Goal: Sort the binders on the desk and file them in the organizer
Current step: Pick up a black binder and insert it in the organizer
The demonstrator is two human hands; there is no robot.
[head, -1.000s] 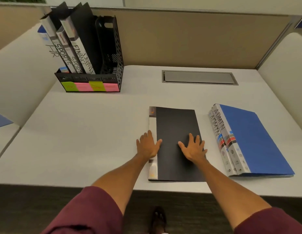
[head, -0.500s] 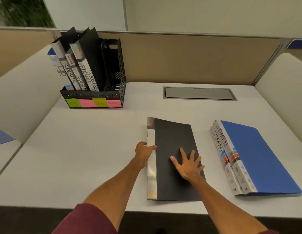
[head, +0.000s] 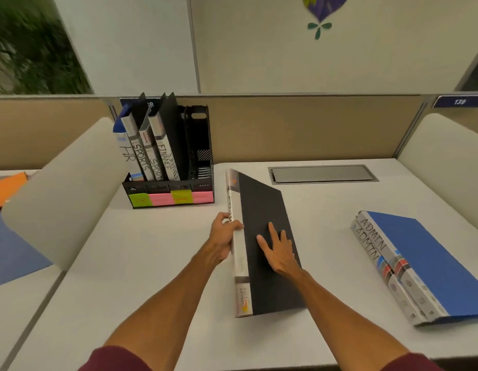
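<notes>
Binders: four filed in organizer [head: 168, 195]. Black binder [head: 262, 236] mid-desk, spine edge tilted up, left hand [head: 224, 234] gripping spine, right hand [head: 279, 250] open, flat on cover. Two ADMIN binders [head: 425, 263] unfiled on desk [head: 152, 263], right.

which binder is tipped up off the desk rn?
The black binder in both hands, spine edge raised. The two blue ADMIN binders lie flat; the rest stand in the organizer.
</notes>
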